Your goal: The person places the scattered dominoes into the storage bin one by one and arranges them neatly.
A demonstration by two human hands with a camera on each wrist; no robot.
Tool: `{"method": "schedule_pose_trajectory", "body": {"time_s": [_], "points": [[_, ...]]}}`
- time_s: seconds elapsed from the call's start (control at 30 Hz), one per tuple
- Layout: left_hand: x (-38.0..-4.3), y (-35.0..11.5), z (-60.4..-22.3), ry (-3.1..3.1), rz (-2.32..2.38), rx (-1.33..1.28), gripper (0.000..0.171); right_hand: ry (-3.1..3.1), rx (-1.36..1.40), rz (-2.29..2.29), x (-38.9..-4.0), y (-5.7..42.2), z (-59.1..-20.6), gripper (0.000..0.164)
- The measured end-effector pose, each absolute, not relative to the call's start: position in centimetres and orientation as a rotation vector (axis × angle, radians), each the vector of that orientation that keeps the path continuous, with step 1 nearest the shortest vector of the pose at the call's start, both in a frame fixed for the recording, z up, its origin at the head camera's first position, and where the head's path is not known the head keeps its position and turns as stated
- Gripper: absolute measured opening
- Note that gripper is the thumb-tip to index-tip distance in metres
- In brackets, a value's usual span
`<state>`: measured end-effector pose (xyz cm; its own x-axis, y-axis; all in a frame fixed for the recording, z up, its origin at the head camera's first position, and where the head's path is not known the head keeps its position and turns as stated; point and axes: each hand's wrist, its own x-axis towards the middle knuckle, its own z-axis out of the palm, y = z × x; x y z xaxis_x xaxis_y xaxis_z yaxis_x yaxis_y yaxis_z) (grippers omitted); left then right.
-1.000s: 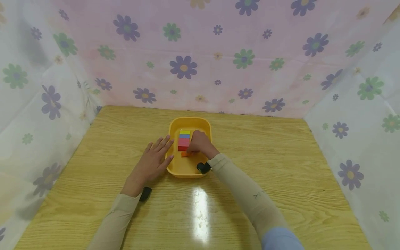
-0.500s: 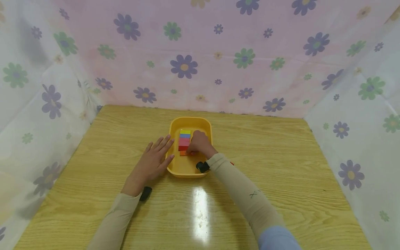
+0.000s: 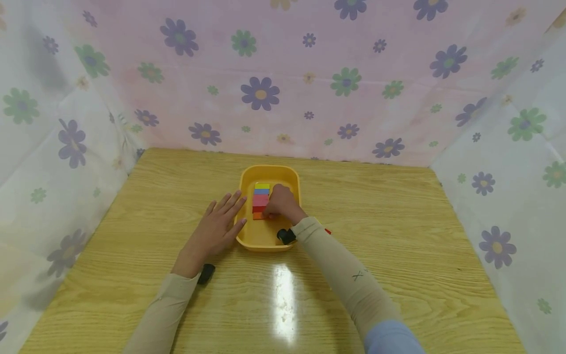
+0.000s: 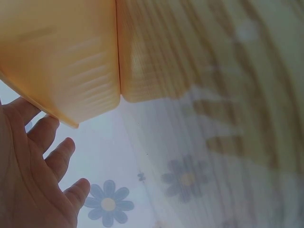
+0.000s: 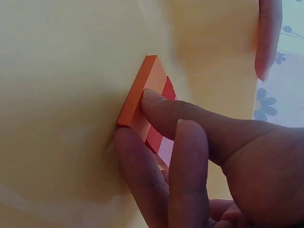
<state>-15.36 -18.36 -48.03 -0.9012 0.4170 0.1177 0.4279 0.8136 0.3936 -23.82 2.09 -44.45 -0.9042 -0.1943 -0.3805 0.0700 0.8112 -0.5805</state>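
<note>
A row of flat blocks lies in the yellow tray [image 3: 265, 236]: yellow [image 3: 262, 186], blue [image 3: 262, 191], pink [image 3: 261, 200], red [image 3: 259, 209] and, nearest me, orange [image 5: 142, 99]. The orange block lies alongside the red one. My right hand [image 3: 283, 202] reaches into the tray and pinches the orange block, thumb on its upper face and a fingertip at its end. My left hand [image 3: 215, 228] has its fingers spread, fingertips resting at the tray's left rim. In the left wrist view those fingers [image 4: 59, 159] stand beside the tray's outer wall.
The tray stands on a wood-grain table [image 3: 380, 236]. Just past the right sleeve shows the tip of a small red thing [image 3: 327, 231], mostly hidden. Flower-print sheets [image 3: 283, 64] hang behind and along both sides.
The orange block has moved away from me and come up against the red block, with my right hand on it. My right forearm has shifted slightly left, uncovering the small red thing. My left hand stays put.
</note>
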Motion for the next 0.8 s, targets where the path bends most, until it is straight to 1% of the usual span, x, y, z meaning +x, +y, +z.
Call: {"method": "schedule_pose_trajectory", "body": {"time_s": [0.23,0.37,0.5,0.53,0.63,0.67,0.77,0.8], "points": [[-15.4,-18.3,-48.0,-2.943,-0.657,-0.699,0.062,2.568,-0.099,-0.854,-23.8,2.2,-44.6,0.029],[-15.4,-18.3,-47.9,-2.967,-0.643,-0.696,0.063,2.57,-0.109,-0.829,-23.9,2.4,-44.2,0.032],[-15.4,-18.3,-47.9,-2.982,-0.639,-0.692,0.063,2.522,-0.128,-0.906,-23.8,3.0,-43.1,0.045],[-15.4,-18.3,-47.9,-2.984,-0.639,-0.692,0.063,2.503,-0.13,-0.938,-23.7,3.3,-42.7,0.044],[-15.4,-18.3,-47.8,-2.989,-0.64,-0.692,0.063,2.459,-0.12,-1.062,-23.2,4.3,-41.3,0.028],[-15.4,-18.3,-47.8,-2.989,-0.643,-0.692,0.063,2.452,-0.116,-1.094,-23.0,4.7,-40.9,0.026],[-15.4,-18.2,-47.8,-2.983,-0.649,-0.691,0.063,2.446,-0.106,-1.206,-22.4,6.1,-39.9,0.04],[-15.4,-18.2,-47.8,-2.98,-0.65,-0.693,0.063,2.446,-0.113,-1.238,-22.3,6.7,-39.7,0.041]]}}
